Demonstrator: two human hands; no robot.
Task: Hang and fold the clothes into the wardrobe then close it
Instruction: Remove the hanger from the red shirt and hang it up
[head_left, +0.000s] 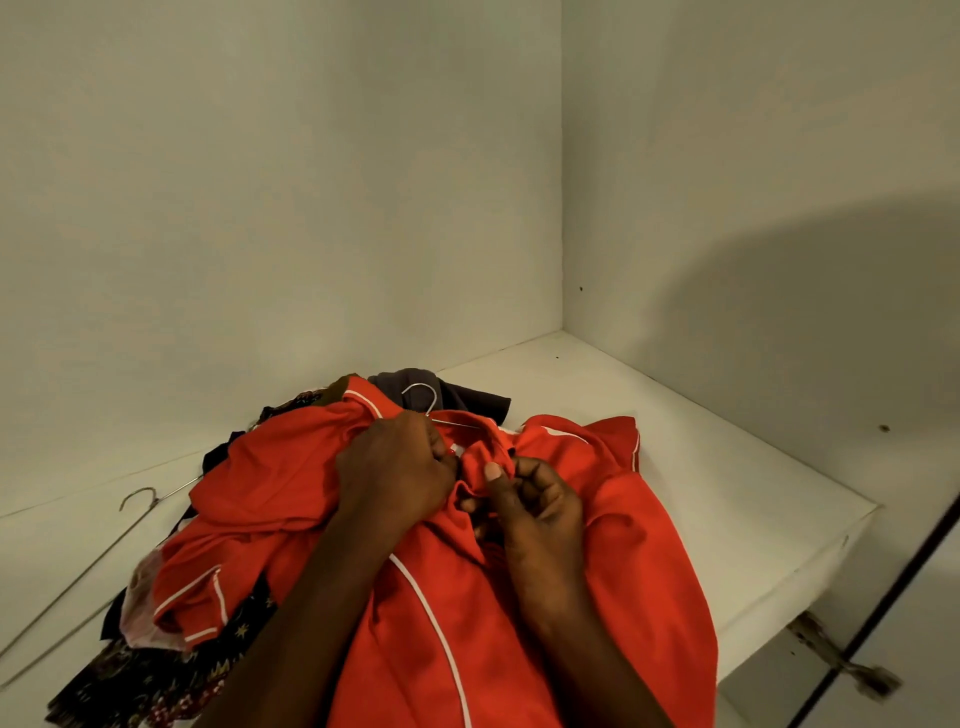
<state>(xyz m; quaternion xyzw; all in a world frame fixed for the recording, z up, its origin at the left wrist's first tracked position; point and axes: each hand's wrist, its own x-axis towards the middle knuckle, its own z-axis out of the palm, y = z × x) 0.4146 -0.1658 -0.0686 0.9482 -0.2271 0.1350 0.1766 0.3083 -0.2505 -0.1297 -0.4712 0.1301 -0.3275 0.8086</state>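
A red shirt with white piping lies spread over a heap of clothes on the white wardrobe shelf. A metal hanger's hook sticks out at the shirt's collar; the rest of the hanger is hidden inside the cloth. My left hand grips the collar cloth just below the hook. My right hand pinches a fold of the red cloth at the neck opening, thumb on top. Both hands sit close together at the collar.
A second bare wire hanger lies on the shelf at the left. Dark patterned cloth and a grey-brown garment lie under and behind the red shirt. The wardrobe's back and side walls enclose the shelf. A door hinge shows at lower right.
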